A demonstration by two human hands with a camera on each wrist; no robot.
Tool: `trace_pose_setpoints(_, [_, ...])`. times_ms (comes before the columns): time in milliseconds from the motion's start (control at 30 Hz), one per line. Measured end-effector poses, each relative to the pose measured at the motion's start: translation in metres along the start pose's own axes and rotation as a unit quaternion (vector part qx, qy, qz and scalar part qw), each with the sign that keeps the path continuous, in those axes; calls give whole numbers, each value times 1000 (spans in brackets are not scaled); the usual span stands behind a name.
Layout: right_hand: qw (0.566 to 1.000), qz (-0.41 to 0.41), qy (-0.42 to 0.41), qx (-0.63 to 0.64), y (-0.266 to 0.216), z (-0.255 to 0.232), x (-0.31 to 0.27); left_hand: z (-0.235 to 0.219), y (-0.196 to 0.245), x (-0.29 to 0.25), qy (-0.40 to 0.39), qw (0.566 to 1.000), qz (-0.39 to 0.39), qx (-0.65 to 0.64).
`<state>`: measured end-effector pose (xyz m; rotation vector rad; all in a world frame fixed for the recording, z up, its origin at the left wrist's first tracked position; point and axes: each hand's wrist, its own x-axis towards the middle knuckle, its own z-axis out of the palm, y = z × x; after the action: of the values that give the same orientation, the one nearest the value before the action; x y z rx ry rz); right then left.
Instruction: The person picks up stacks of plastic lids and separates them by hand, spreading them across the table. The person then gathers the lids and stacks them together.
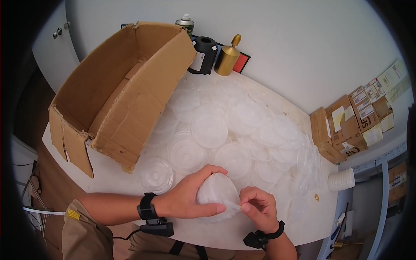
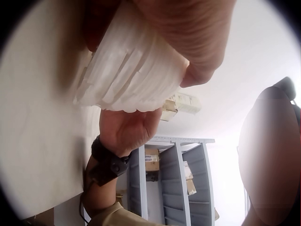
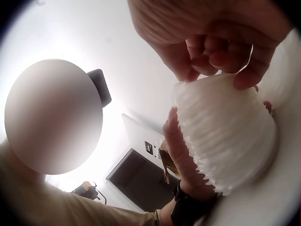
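Note:
A stack of translucent plastic lids (image 1: 219, 190) is held over the near part of the table, with ridged edges showing in the left wrist view. My left hand (image 1: 184, 199) grips the stack from the left, thumb across the near side and fingers round the far side. At the stack's right edge, my right hand (image 1: 262, 208) pinches the rim of a lid between thumb and forefinger. In the right wrist view the other fingers of the right hand (image 3: 211, 52) curl just above the stack (image 3: 225, 132).
Loose clear lids (image 1: 209, 128) lie heaped across the white table (image 1: 277, 237). An open cardboard box (image 1: 130, 108) stands at the left. Behind are a spray can (image 1: 185, 24), a black cylinder (image 1: 203, 54) and a gold container (image 1: 227, 60). A white stacked roll (image 1: 341, 180) sits at the right edge.

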<state>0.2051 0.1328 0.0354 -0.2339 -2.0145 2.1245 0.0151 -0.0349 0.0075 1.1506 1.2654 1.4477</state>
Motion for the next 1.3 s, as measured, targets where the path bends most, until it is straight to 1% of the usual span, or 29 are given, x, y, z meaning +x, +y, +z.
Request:
trace_pose_setpoints(33, [1000,4,12,6,0,1,0,0,0,0,0,1000,1,1])
trace_pose_setpoints(100, [1000,-4,23,5,0,2,1,2,-1,0,16,999,41,14])
trace_pose_setpoints(167, [999,-11,34,5,0,2,-1,2,1,-1,11,999,30,7])
trace_pose_setpoints(200, [999,2,46,6,-1,1,-4,2,2,0,6,1000,20,1])
trace_pose_setpoints(233, [998,16,58,7,-1,0,-6,2,2,0,6,1000,21,2])
trace_pose_setpoints(267, [998,15,58,7,-1,0,-6,2,2,0,4,1000,24,7])
trace_pose_setpoints(333, [995,6,99,4,-1,-1,-8,2,2,-1,2,1000,26,10])
trace_pose_setpoints(367, [995,7,99,4,-1,-2,-7,2,3,-1,-4,1000,24,15])
trace_pose_setpoints(433, [986,-37,154,44,-1,-4,-4,2,4,0,-10,999,24,21])
trace_pose_setpoints(467, [986,-38,154,44,0,-4,-3,2,4,0,-6,999,27,31])
trace_pose_setpoints(533, [972,-71,212,73,0,-5,-1,3,2,0,-3,999,30,40])
trace_pose_setpoints(567, [972,-71,212,73,-2,-5,-1,3,1,0,-3,999,30,33])
trace_pose_setpoints(633, [959,-72,276,7,-6,-6,-1,2,2,0,-3,999,31,28])
trace_pose_setpoints(667, [958,-72,276,7,-5,-9,0,1,3,0,-11,1000,13,14])
trace_pose_setpoints(700, [957,-116,267,6,-1,-13,1,1,3,-1,-19,1000,-6,-1])
trace_pose_setpoints(733, [953,-158,258,6,1,-17,2,1,3,-1,-19,1000,-7,-1])
trace_pose_setpoints(767, [953,-158,258,6,0,-19,3,2,4,-1,-20,1000,-8,-5])
trace_pose_setpoints(833, [924,-197,326,-26,-4,-23,8,2,4,-1,-21,1000,-8,-8])
trace_pose_setpoints(867, [924,-197,326,-26,-8,-24,11,3,3,-1,-16,1000,6,4])
trace_pose_setpoints(933, [888,-184,420,-43,-20,-23,18,3,2,-1,-12,1000,20,15])
trace_pose_setpoints(1000, [889,-176,420,-47,-21,-31,19,3,2,-1,-9,999,29,21])
trace_pose_setpoints(1100, [886,-172,430,-11,-18,-38,18,3,0,-2,-7,999,33,12])
trace_pose_setpoints(1167, [913,-149,378,16,-8,-43,12,3,2,-2,-5,1000,29,10])
trace_pose_setpoints(1200, [914,-149,378,16,-4,-41,7,3,3,-2,-3,1000,26,8])
trace_pose_setpoints(1267, [960,-142,233,-70,2,-30,2,3,3,-2,1,1000,24,1])
trace_pose_setpoints(1300, [968,-140,181,-100,3,-23,0,3,4,-3,5,1000,21,-7])
